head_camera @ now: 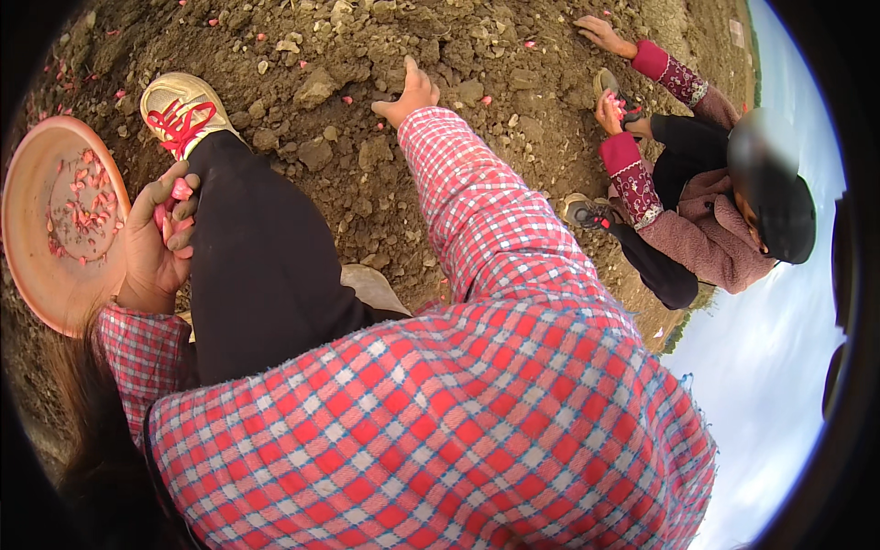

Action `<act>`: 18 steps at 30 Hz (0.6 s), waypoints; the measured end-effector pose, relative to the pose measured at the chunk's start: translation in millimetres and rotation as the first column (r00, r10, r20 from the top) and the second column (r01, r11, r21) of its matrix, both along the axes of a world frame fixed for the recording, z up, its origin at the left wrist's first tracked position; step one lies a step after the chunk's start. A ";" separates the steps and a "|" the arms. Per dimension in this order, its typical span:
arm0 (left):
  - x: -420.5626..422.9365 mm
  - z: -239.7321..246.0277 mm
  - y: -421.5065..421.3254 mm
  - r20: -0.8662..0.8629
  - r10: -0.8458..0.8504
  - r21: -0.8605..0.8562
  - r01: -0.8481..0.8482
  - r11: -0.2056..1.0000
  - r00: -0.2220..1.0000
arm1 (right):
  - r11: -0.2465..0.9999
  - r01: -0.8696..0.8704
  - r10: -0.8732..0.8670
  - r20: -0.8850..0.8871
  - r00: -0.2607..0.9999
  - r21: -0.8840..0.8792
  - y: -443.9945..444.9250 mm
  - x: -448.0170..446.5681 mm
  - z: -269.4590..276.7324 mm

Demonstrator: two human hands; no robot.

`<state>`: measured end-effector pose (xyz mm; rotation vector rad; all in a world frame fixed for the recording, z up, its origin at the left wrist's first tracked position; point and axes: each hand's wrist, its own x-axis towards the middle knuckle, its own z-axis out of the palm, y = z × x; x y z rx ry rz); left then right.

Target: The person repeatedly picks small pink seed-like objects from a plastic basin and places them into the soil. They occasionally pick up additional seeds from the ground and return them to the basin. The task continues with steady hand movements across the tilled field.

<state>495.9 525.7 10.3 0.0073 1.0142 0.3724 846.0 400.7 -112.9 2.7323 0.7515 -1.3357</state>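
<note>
My left hand (159,237), dusty with soil, is closed around several pink garlic cloves (181,189), palm up beside my dark trouser leg. Just left of it is an orange-pink plastic basin (24,206) with loose pink cloves and crumbs of soil inside. My right hand (411,95) reaches over the cloddy soil (375,155), back upward, thumb and fingers apart, and no clove shows in it. A pink clove (347,100) lies on the soil left of its thumb, another (486,100) to its right.
My shoe with red laces (182,117) stands between the basin and my right hand. At the right a person (715,206) in a dark cap crouches, one hand holding pink cloves, the other at the soil. Stones, clods and scattered pink cloves cover the ground.
</note>
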 end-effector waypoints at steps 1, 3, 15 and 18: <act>1.6 1.5 0.2 0.005 0.004 -0.001 -0.004 1.000 1.000 | 0.988 -0.141 0.138 -0.047 0.989 -0.066 -4.5 -5.4 3.1; 4.0 6.1 -0.2 -0.004 0.005 0.025 -0.005 1.000 1.000 | 0.912 -0.375 0.348 -0.167 0.922 -0.169 -28.9 -25.7 12.6; -2.3 8.5 11.6 -0.024 -0.042 0.003 0.042 0.999 0.999 | 0.960 -0.169 0.140 0.142 0.980 0.224 58.9 -8.8 23.8; -1.4 12.6 15.9 -0.002 -0.035 0.004 0.035 0.999 0.999 | 0.970 -0.127 0.133 -0.017 0.991 0.209 92.8 -25.7 28.9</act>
